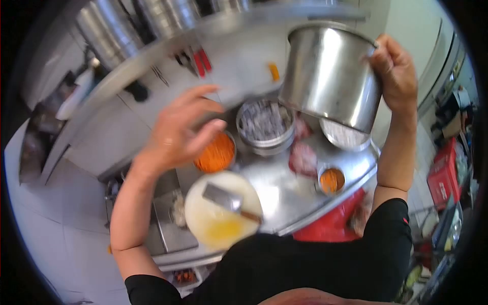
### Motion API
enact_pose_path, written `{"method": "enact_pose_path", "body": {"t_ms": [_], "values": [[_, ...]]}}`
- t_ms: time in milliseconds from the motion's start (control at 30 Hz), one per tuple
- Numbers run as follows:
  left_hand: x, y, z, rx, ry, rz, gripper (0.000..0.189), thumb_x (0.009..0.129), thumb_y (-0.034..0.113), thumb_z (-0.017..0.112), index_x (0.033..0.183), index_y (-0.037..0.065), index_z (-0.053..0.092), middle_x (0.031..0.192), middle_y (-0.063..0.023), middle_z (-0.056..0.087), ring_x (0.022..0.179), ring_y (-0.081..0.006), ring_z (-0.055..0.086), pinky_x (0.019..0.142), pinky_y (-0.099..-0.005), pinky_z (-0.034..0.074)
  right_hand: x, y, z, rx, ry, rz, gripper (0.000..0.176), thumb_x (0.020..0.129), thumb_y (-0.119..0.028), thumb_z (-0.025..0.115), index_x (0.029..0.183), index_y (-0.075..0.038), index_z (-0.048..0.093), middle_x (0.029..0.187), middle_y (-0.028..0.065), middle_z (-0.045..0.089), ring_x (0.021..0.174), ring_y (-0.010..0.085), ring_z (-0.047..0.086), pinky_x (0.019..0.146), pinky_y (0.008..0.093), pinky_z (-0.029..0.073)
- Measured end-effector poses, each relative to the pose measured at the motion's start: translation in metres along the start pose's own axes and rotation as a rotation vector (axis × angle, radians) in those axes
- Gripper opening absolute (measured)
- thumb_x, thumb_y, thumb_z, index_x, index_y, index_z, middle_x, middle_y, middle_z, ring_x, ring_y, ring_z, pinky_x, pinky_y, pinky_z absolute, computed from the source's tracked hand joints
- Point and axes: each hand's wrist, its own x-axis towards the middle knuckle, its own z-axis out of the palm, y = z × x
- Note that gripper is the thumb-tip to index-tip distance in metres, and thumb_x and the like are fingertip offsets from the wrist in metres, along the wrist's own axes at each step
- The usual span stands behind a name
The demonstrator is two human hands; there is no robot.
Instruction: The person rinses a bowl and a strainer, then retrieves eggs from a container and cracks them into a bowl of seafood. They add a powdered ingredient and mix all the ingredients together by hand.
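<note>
My right hand (394,73) grips a tall stainless steel pot (330,76) at its upper right edge, holding it tilted above the counter. The inside of the pot does not show. My left hand (185,127), slightly blurred, is raised with fingers apart and nothing in it. Below it stands a bowl of orange shreds (216,152). Beside that are stacked metal bowls with greyish-purple cut pieces (264,121). A cleaver (223,197) with a wooden handle lies on a round, yellow-stained cutting board (198,206).
A bowl of white contents (345,136), a pinkish bundle (303,158) and a small orange-filled container (331,180) stand on the metal counter (279,198). Overhead runs a shelf (244,19) with metal vessels. Red-handled tools (202,62) hang on the wall. A sink (175,234) lies left.
</note>
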Motion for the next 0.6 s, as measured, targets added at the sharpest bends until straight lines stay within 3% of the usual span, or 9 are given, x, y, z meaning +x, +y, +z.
{"method": "enact_pose_path", "body": {"t_ms": [100, 133, 267, 333, 367, 400, 467, 600], "values": [[-0.047, -0.012, -0.004, 0.109, 0.005, -0.050, 0.022, 0.090, 0.017, 0.074, 0.107, 0.002, 0.072, 0.128, -0.0177, 0.067, 0.116, -0.0291, 0.066, 0.100, -0.0363, 0.051, -0.099, 0.032, 0.026, -0.090, -0.113, 0.448, 0.030, 0.096, -0.026, 0.075, 0.079, -0.007, 0.059, 0.071, -0.0073, 0.055, 0.067, 0.0028, 0.048, 0.059, 0.0230, 0.040], [-0.063, -0.018, -0.004, -0.004, 0.012, -0.149, 0.023, 0.091, 0.016, 0.074, 0.108, 0.001, 0.072, 0.128, -0.0174, 0.067, 0.116, -0.0266, 0.066, 0.100, -0.0353, 0.050, -0.127, 0.041, 0.037, -0.004, -0.133, 0.591, 0.031, 0.096, -0.025, 0.075, 0.077, -0.007, 0.058, 0.070, -0.0071, 0.055, 0.066, 0.0031, 0.047, 0.058, 0.0231, 0.039], [-0.101, -0.033, -0.001, -0.222, 0.012, -0.390, 0.024, 0.097, 0.019, 0.069, 0.110, -0.001, 0.071, 0.130, -0.0165, 0.065, 0.118, -0.0223, 0.060, 0.102, -0.0342, 0.047, -0.226, 0.075, 0.070, 0.061, -0.226, 0.786, 0.030, 0.093, -0.022, 0.077, 0.077, -0.005, 0.058, 0.069, -0.0065, 0.052, 0.066, 0.0033, 0.045, 0.057, 0.0249, 0.038], [-0.109, -0.031, 0.006, -0.259, -0.009, -0.421, 0.023, 0.098, 0.018, 0.069, 0.111, -0.001, 0.071, 0.130, -0.0162, 0.065, 0.118, -0.0218, 0.060, 0.101, -0.0336, 0.047, -0.258, 0.073, 0.087, -0.003, -0.349, 0.828, 0.023, 0.083, -0.020, 0.079, 0.084, -0.005, 0.062, 0.069, -0.0010, 0.055, 0.065, 0.0070, 0.050, 0.059, 0.0291, 0.043], [-0.111, -0.030, 0.009, -0.291, -0.020, -0.434, 0.022, 0.098, 0.017, 0.069, 0.111, -0.001, 0.071, 0.129, -0.0160, 0.065, 0.118, -0.0213, 0.060, 0.101, -0.0330, 0.047, -0.273, 0.077, 0.096, -0.170, -0.455, 0.733, 0.025, 0.080, -0.022, 0.078, 0.090, -0.005, 0.064, 0.070, 0.0073, 0.060, 0.064, 0.0142, 0.057, 0.061, 0.0337, 0.047], [-0.112, -0.029, 0.013, -0.293, -0.023, -0.432, 0.022, 0.098, 0.017, 0.069, 0.111, -0.001, 0.071, 0.129, -0.0160, 0.065, 0.118, -0.0213, 0.060, 0.101, -0.0330, 0.047, -0.287, 0.072, 0.111, -0.135, -0.488, 0.742, 0.029, 0.081, -0.025, 0.078, 0.097, -0.005, 0.065, 0.075, 0.0134, 0.063, 0.065, 0.0215, 0.062, 0.065, 0.0377, 0.050], [-0.114, -0.027, 0.022, -0.321, -0.057, -0.437, 0.021, 0.098, 0.015, 0.069, 0.112, -0.001, 0.070, 0.129, -0.0154, 0.065, 0.117, -0.0203, 0.061, 0.100, -0.0325, 0.048, -0.299, 0.065, 0.137, -0.087, -0.623, 0.626, 0.024, 0.086, -0.022, 0.075, 0.101, -0.006, 0.066, 0.084, 0.0149, 0.068, 0.077, 0.0296, 0.069, 0.068, 0.0425, 0.053], [-0.114, -0.022, 0.034, -0.325, -0.083, -0.406, 0.023, 0.098, 0.017, 0.069, 0.112, -0.001, 0.070, 0.129, -0.0145, 0.065, 0.113, -0.0186, 0.062, 0.097, -0.0318, 0.050, -0.371, 0.106, 0.183, -0.413, -0.764, 0.346, 0.020, 0.085, -0.021, 0.074, 0.101, -0.010, 0.068, 0.092, 0.0128, 0.069, 0.093, 0.0324, 0.068, 0.079, 0.0478, 0.052]]}}
